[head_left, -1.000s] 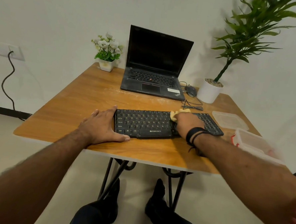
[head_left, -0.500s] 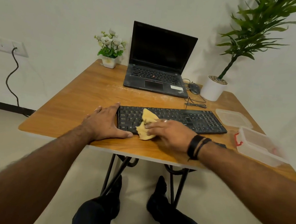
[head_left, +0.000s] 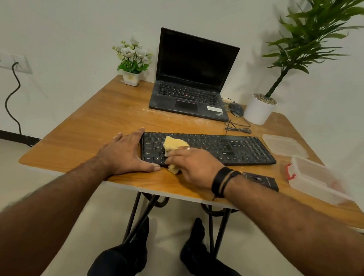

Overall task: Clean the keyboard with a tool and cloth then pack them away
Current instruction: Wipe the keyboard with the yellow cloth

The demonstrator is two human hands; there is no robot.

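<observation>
Both hands unmoved; cloth [head_left: 173, 144] nearer keyboard's [head_left: 219, 146] left end.

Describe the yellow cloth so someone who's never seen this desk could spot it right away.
On the table, find the keyboard in front of the laptop. At its left end, under the right hand, lies the cloth. It is the only soft, pale yellow thing among dark electronics.
</observation>
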